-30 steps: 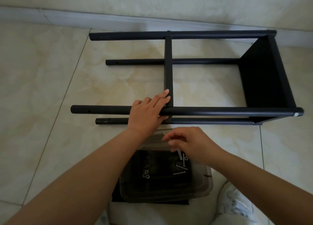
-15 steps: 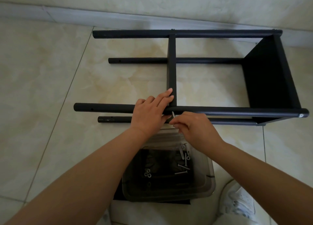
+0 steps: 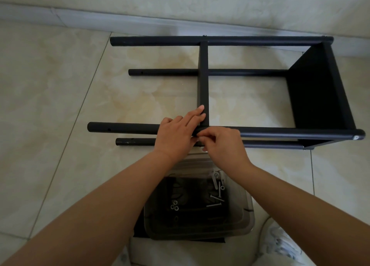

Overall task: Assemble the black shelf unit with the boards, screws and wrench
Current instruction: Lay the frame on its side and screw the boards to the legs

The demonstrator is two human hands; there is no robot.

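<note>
You are kneeling over a floor of pale cream tiles (image 3: 60, 105) with thin grout lines, and a light skirting board (image 3: 140, 20) is running along the foot of the wall ahead. The black shelf unit (image 3: 320, 97) is lying on its side on those tiles, its four round poles stretching leftward from a fitted end board at the right, with a middle board (image 3: 203, 81) standing edge-on across them. Your left hand (image 3: 178, 134) is resting over the near upper pole (image 3: 120, 128), its fingers straight and together, touching the middle board's lower edge. Your right hand (image 3: 222, 143) is sitting just beside it at the joint, fingers curled in a pinch; what they are pinching is hidden, so you cannot tell. Just below your wrists a clear plastic tub (image 3: 243, 225) is standing on the tile, holding loose screws (image 3: 217, 198) and nuts (image 3: 174, 205). A pale shoe (image 3: 280, 245) is showing at lower right.
</note>
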